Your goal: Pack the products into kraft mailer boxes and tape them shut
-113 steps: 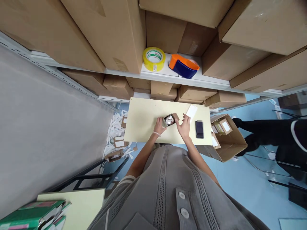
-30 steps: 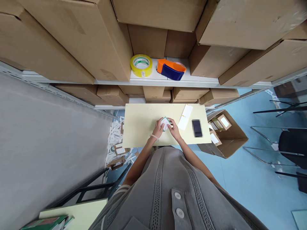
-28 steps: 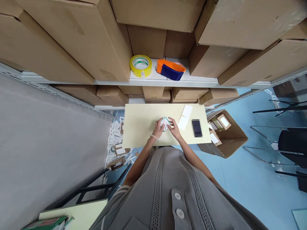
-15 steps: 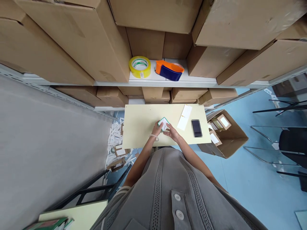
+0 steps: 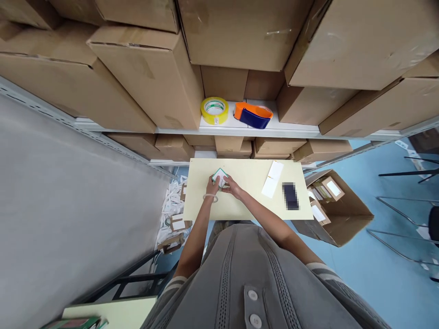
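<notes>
A small flat white box with green edges [image 5: 220,175] is held over the pale yellow table, turned so one corner points away from me. My left hand [image 5: 211,186] grips its left side, the thumb lying on the top face; a pale band circles that wrist. On the right side, my right hand [image 5: 233,188] has its thumb against the box near its lower corner, the fingers partly underneath. To the right of my hands a long white paper strip [image 5: 273,178] lies on the table, and beyond it sits a dark pixelated rectangle [image 5: 291,196].
The table [image 5: 247,211] stands before a shelf full of cardboard boxes [image 5: 147,77]. Yellow tape [image 5: 214,110] and an orange-and-blue tape dispenser [image 5: 254,115] rest on the shelf. An open carton [image 5: 355,219] holds smaller boxes at right; paper scraps [image 5: 171,201] lie at left.
Both hands have moved left over the table with the small box between them. My view has also shifted, showing more of the upper shelf boxes.
</notes>
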Tool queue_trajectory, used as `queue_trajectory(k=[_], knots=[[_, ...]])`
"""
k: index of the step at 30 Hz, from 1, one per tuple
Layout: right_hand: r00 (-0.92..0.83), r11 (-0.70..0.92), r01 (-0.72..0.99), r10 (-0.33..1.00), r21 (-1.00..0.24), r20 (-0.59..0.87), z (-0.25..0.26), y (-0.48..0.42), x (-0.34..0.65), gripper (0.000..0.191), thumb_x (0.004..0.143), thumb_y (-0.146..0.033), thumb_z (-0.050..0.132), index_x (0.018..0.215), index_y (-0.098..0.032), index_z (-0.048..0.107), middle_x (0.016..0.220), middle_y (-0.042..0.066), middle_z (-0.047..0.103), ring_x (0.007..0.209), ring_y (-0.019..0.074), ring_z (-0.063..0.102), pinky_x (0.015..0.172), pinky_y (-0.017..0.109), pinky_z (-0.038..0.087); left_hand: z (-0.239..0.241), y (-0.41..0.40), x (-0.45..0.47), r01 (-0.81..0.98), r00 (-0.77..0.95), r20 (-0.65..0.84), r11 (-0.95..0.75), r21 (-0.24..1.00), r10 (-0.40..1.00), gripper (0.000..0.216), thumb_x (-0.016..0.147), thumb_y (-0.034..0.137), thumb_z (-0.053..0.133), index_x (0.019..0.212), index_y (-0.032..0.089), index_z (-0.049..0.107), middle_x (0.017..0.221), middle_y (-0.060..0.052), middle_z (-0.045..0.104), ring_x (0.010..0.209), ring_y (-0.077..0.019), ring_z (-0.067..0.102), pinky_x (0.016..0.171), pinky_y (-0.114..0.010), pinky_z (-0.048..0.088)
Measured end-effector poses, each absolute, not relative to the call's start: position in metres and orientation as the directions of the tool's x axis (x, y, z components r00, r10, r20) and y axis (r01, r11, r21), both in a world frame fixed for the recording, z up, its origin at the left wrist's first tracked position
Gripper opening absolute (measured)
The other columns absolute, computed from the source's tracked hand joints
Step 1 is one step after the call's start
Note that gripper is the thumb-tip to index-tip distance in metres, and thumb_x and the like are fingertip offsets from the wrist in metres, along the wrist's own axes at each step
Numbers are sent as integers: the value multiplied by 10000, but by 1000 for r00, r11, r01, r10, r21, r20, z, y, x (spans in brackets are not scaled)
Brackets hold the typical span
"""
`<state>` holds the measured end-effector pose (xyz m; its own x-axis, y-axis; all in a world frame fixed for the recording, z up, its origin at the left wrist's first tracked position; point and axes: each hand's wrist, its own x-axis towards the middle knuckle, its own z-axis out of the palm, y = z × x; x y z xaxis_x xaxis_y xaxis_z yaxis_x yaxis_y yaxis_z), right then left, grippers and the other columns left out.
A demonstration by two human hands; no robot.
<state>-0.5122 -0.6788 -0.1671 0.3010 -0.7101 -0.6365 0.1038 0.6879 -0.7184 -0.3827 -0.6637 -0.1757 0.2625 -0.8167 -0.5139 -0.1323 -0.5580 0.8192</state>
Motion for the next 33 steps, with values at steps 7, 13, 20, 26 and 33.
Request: queue_trajectory(k=[7,13,20,26,33], knots=[[342,697,31,-681,-717,-647,-163,-709,-455,574,856,-523,545,1378,-315,432,1072,53,605,772,156,582,727,314,562,-177,-681,-330,-168,398,-463,-559,812,-792,402,879,539,523,1182,276,515,1106,-52,667,952,-189,671,734,-302,560],[296,681,-56,-687,-730,-664,-162,-718,-424,625,858,-608,512,1411,-339,398,1126,61,607,756,164,581,722,345,553,-177,-692,-307,-240,464,-389,-536,809,-796,369,869,548,531,1109,269,555,972,-52,690,986,-234,670,858,-374,528],[127,582,-101,-797,-807,-590,-155,-717,-454,797,846,-755,335,1514,-326,263,1450,123,452,1124,265,585,931,451,482,-166,-689,-310,-140,489,-389,-510,848,-781,640,813,629,575,1216,133,540,1236,-243,610,1246,-343,552,1039,-473,429],[54,406,-1,-913,-914,-405,-117,-690,-533,763,875,-731,284,1521,-327,265,1478,103,451,1286,243,516,1040,432,425,-142,-623,-277,-86,636,-253,-393,915,-729,705,883,686,383,1394,202,420,1522,-149,390,1463,-252,272,1183,-406,281],[61,205,17,-977,-979,-204,-68,-665,-580,791,894,-701,199,1551,-263,159,1460,124,470,1319,209,499,1087,433,398,-112,-422,-240,-72,947,-33,-312,947,-319,762,908,699,277,1478,200,355,1591,-97,278,1489,-214,194,1233,-391,115]])
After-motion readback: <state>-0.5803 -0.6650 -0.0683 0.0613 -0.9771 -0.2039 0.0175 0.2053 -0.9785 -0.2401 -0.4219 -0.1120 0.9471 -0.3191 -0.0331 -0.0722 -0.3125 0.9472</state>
